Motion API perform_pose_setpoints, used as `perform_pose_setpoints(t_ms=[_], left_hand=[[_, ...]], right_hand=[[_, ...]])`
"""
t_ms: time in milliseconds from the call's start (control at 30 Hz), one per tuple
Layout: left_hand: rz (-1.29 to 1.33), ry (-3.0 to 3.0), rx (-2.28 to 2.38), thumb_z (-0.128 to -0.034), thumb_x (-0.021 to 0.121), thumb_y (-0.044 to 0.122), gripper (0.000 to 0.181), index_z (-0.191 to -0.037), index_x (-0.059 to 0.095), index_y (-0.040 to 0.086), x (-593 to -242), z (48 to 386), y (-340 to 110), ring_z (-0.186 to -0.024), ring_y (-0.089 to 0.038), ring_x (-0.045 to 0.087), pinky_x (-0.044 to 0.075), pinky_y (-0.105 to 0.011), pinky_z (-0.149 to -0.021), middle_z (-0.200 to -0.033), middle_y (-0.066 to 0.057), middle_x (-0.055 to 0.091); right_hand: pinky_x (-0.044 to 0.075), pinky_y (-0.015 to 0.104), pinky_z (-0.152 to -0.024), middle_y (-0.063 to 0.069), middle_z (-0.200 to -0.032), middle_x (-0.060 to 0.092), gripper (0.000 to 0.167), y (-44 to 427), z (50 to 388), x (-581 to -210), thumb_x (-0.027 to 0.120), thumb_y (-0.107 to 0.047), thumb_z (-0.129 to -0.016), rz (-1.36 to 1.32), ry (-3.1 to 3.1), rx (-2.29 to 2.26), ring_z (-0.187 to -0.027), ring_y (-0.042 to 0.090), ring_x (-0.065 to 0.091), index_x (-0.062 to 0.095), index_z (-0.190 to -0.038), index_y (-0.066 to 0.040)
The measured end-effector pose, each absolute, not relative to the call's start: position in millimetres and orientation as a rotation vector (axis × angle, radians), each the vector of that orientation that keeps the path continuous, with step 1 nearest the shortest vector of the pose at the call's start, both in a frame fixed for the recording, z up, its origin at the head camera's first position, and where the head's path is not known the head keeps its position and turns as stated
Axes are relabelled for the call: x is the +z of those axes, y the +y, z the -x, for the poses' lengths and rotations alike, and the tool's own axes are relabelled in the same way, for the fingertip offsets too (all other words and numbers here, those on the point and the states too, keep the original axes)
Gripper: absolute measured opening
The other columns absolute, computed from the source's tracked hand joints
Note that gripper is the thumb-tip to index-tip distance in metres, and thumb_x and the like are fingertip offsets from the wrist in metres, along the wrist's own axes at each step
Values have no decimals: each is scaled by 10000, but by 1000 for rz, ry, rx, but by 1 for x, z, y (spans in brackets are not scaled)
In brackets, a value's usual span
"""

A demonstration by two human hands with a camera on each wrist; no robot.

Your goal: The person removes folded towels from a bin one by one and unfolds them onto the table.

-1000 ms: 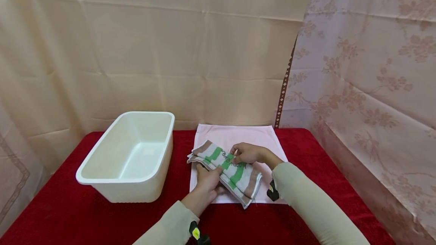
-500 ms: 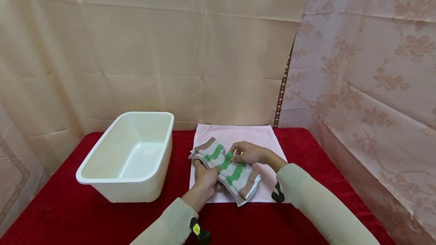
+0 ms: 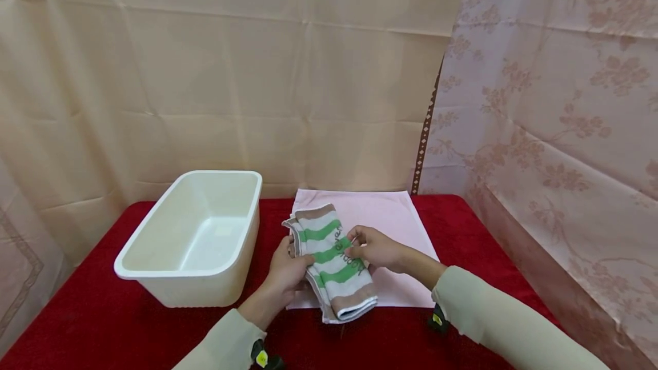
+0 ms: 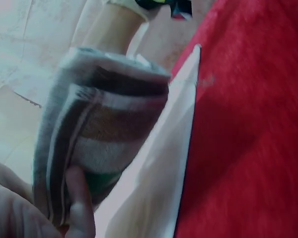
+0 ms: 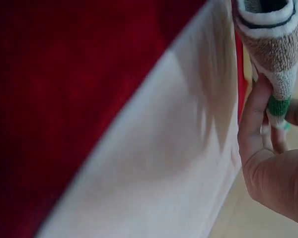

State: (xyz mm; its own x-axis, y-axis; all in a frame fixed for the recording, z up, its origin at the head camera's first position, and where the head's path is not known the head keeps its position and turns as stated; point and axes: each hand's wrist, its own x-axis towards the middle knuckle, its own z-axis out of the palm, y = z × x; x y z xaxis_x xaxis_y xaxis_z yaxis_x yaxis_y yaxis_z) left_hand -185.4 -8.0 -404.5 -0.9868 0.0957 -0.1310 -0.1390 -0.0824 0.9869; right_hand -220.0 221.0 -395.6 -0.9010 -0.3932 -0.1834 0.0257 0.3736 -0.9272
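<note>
A folded towel (image 3: 329, 267) with green, white and brown stripes and dark lettering is held above a pink cloth in the head view. My left hand (image 3: 289, 267) grips its left edge, thumb on top and fingers underneath. On the opposite edge, my right hand (image 3: 377, 249) pinches the towel between thumb and fingers. The right wrist view shows the towel's rolled fold (image 5: 275, 47) above the pinching right hand (image 5: 273, 163). In the left wrist view, layered towel edges (image 4: 109, 124) rise over the left hand (image 4: 44, 208). The pink cloth (image 3: 390, 216) lies flat beneath.
To the left stands a white plastic basin (image 3: 187, 273), its inside showing bare. A red cloth (image 3: 103, 324) covers the table. Beige curtain (image 3: 257, 73) hangs behind, and a flowered curtain (image 3: 555, 101) on the right.
The towel has turned so its length runs more toward the person, and its near end has moved left. My left hand has shifted left; the right hand has lowered slightly. Both keep hold.
</note>
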Motion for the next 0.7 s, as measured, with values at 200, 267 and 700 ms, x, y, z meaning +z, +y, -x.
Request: perform_pose_setpoints(t_ms=[200, 267, 700], left_hand=[[-37, 2064, 2080, -888, 623, -32, 593, -1439, 409, 22, -408, 175, -32, -778, -243, 700, 574, -396, -601, -1105, -212, 618], [-43, 2063, 2042, -897, 624, -27, 581, -1434, 412, 32, -409, 170, -37, -724, -243, 702, 568, -403, -556, -1041, -194, 608], [-49, 2124, 1900, -918, 635, -7, 558, -1436, 431, 35, -415, 150, -70, -831, -257, 705, 600, -436, -681, -1082, -174, 612]], right_hand=[[585, 385, -537, 147, -980, 587, 254, 205, 191, -399, 622, -95, -979, 231, 2156, -1653, -748, 224, 689, 483, -1172, -8], [601, 410, -564, 161, -993, 576, 249, 201, 181, -399, 610, -104, -990, 222, 2128, -1671, -765, 230, 694, 474, -1175, -7], [620, 444, -655, 171, -1039, 631, 184, 172, 138, -407, 596, -87, -988, 154, 1916, -1836, -856, 259, 723, 475, -1095, 2]])
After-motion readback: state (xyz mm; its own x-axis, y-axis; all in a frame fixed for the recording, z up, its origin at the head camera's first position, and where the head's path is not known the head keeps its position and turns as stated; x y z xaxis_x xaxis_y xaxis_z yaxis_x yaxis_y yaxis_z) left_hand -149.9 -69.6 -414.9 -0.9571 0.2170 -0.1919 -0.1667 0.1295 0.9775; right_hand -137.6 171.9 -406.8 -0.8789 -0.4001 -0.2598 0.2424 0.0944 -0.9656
